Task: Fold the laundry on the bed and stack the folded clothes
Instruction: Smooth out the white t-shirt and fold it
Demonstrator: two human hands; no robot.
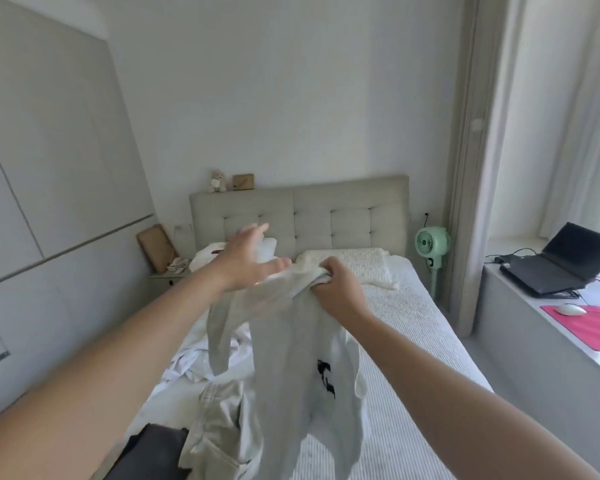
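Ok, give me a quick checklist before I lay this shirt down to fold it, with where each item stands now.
1. Right hand grips the white shirt with a black print: ok.
2. Left hand has hold of the shirt: not ok, fingers spread open above it.
3. Shirt hangs flat and untwisted: not ok, bunched at the top.
4. Bare striped bedspread on the right to lay it on: ok.
5. Other laundry sorted: not ok, beige trousers and crumpled white cloth lie unfolded.
6. Folded stack started: cannot tell.
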